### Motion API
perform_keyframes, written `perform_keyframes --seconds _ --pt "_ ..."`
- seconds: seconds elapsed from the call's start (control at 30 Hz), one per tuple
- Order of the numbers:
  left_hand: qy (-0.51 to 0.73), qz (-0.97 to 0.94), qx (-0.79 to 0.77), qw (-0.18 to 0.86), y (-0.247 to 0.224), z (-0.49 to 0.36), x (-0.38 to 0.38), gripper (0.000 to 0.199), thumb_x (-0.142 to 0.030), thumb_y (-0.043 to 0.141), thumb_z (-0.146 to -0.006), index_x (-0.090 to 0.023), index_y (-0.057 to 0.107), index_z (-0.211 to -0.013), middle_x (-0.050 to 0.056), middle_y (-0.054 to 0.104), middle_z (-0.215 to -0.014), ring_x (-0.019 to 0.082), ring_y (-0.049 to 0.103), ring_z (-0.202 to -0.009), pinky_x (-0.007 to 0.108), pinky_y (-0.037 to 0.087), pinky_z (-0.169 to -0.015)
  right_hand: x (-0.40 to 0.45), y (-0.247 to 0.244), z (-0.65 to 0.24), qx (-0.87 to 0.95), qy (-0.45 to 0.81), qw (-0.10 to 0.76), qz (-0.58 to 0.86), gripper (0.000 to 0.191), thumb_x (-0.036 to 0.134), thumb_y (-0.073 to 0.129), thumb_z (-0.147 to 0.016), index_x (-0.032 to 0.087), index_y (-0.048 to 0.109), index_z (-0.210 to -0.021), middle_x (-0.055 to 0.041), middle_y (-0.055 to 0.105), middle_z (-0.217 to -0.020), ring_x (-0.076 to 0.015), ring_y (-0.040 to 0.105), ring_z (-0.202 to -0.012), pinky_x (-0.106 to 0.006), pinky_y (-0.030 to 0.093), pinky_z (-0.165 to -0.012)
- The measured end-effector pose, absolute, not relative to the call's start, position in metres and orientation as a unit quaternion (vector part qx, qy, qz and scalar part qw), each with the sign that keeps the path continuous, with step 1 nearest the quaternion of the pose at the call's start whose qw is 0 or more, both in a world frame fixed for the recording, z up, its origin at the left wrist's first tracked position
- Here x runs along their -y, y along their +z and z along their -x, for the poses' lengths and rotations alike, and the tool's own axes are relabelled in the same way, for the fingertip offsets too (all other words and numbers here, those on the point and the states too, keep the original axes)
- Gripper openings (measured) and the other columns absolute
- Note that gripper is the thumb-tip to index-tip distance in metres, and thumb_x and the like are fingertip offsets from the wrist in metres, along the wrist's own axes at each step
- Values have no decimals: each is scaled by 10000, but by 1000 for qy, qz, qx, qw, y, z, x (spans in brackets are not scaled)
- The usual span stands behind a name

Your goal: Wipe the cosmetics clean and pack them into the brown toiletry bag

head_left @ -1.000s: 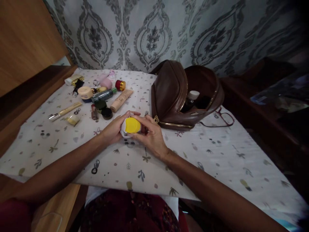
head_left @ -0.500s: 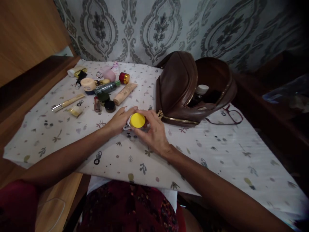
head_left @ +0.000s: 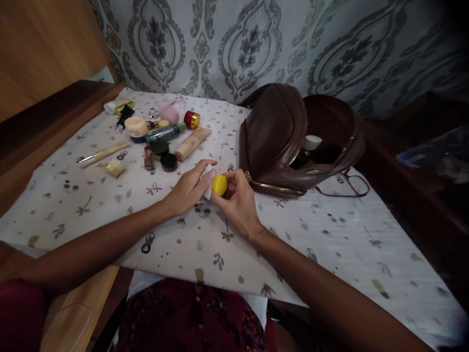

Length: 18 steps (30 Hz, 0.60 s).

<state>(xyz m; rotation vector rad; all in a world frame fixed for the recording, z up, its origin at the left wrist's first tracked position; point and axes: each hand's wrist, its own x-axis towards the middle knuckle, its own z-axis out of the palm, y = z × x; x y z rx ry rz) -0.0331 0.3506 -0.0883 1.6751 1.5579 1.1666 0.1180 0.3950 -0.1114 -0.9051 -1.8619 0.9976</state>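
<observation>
Above the front middle of the table, my right hand [head_left: 240, 201] is closed on a small round jar with a yellow lid [head_left: 219, 185]. My left hand [head_left: 188, 190] is closed on a white cloth or tissue [head_left: 207, 182], pressed against the jar's left side. The jar's body is mostly hidden by the fingers and the white piece. Just right of my right hand stands a brown leather bag [head_left: 274, 137], unzipped, with a white-capped bottle [head_left: 311, 143] inside. A beige tube [head_left: 193, 143] lies beyond my left hand.
Left on the patterned cloth [head_left: 216, 274] lie several cosmetics: a peach-lidded jar [head_left: 136, 128], a green bottle [head_left: 165, 133], a black-lidded pot [head_left: 169, 162], a red and gold jar [head_left: 192, 120] and a slim gold tube [head_left: 103, 154]. Red-framed glasses [head_left: 357, 186] rest behind the bag.
The jar has turned so its yellow lid now tilts to the right. My left hand has shifted round, its thumb now on top of the white piece. The view has moved slightly.
</observation>
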Motion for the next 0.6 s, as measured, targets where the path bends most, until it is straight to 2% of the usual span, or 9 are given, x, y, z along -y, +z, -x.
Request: perform_keyframes --seconds 0.1,0.2,0.33,0.5,0.6 --pt "436 -650 -564 262 -90 34 -351 433 -493 347 -1002 -162 578 -1160 32 623 -872 165 575 -783 283 444 -735 -393 -113 -119 762 363 415 341 250 292 664 -750 216 486 -907 12 553 -815 -153 553 -716 -317 501 -668" --pt "454 -619 -557 318 -90 38 -358 434 -517 355 -991 -162 605 -987 11 592 -789 142 543 -698 255 427 -649 -393 -118 -119 782 373 418 274 302 309 707 -763 209 533 -988 -27 569 -926 -183 589 -814 -344 534 -714" --pt "465 -526 -555 447 -87 43 -363 392 -504 426 -957 -175 567 -798 -20 531 -627 109 499 -528 220 369 -487 -397 -121 -120 793 380 433 199 356 322 709 -835 228 563 -1146 -62 575 -1057 -208 617 -949 -348 567 -767" --pt "366 -418 -569 606 -83 48 -364 423 -554 514 -907 -173 589 -741 27 595 -543 135 497 -352 224 256 -334 -401 -115 -127 867 268 401 121 314 283 657 -907 258 589 -1212 -71 641 -1147 -220 631 -1041 -342 564 -835" --pt "353 -413 -563 623 -83 49 -364 432 -583 556 -879 -174 586 -743 34 609 -551 141 516 -353 222 232 -322 -401 -112 -129 888 226 386 106 315 244 618 -933 262 579 -1245 -81 626 -1221 -226 608 -1117 -344 552 -869"
